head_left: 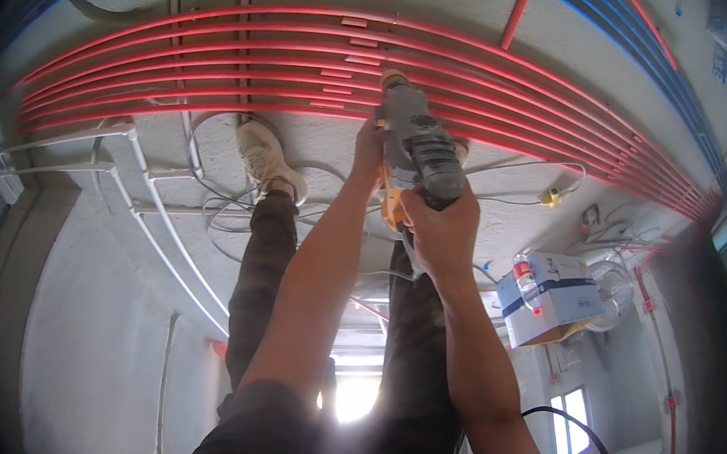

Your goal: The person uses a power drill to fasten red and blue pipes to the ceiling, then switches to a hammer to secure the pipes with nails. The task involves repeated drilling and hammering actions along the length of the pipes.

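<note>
My left hand [369, 148] grips the left side of a grey and orange power drill [412, 129], its fingers partly hidden by the tool. My right hand [445, 228] is closed round the drill's handle at the near end, with a cord hanging below. The drill is held over a band of parallel red pipes [292, 69] running across the floor. Whether its far end touches them I cannot tell. My left foot in a light shoe [259, 152] stands just this side of the pipes; the right foot is mostly hidden behind the tool.
White pipes [157, 211] and loose cables [320, 170] lie on the concrete floor [168, 267], with a yellow plug [551, 197] to the right. A cardboard box [548, 309] with a plastic bottle [527, 282] stands right of my legs. Blue pipes [621, 54] run beyond the red ones.
</note>
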Demonstrator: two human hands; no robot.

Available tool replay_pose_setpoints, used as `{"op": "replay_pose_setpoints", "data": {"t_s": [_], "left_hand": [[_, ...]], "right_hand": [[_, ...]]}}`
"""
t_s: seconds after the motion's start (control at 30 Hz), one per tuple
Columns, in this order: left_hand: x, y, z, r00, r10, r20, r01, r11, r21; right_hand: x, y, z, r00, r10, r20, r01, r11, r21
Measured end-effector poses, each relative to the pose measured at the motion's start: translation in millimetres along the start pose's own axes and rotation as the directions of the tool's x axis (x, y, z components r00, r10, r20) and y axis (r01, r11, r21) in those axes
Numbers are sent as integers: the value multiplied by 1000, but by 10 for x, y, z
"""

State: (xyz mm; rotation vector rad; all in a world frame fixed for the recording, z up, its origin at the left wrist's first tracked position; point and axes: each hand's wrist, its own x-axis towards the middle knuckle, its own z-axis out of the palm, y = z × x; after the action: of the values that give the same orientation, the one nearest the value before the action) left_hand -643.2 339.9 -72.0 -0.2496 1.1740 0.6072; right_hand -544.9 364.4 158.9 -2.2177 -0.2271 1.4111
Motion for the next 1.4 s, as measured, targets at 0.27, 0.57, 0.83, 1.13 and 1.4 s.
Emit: {"op": "replay_pose_setpoints", "data": {"t_s": [0.27,0.57,0.83,1.13,1.4], "left_hand": [[149,29,-132,990,-137,-31,135,989,-54],[270,102,-367,968,-151,201,173,980,-95],[407,54,-428,987,-115,116,115,993,8],[568,0,-488,949,-31,315,74,989,-125],[591,-30,-360,998,-13,68,10,999,35]], "right_hand": [[26,151,4,1000,9,2,-9,997,-80],[42,-170,53,1000,-27,4,27,979,-201],[115,-262,98,1000,-3,22,8,968,-251],[226,-231,222,998,-47,47,58,957,-284],[397,-115,192,998,-42,36,50,966,-255]]}}
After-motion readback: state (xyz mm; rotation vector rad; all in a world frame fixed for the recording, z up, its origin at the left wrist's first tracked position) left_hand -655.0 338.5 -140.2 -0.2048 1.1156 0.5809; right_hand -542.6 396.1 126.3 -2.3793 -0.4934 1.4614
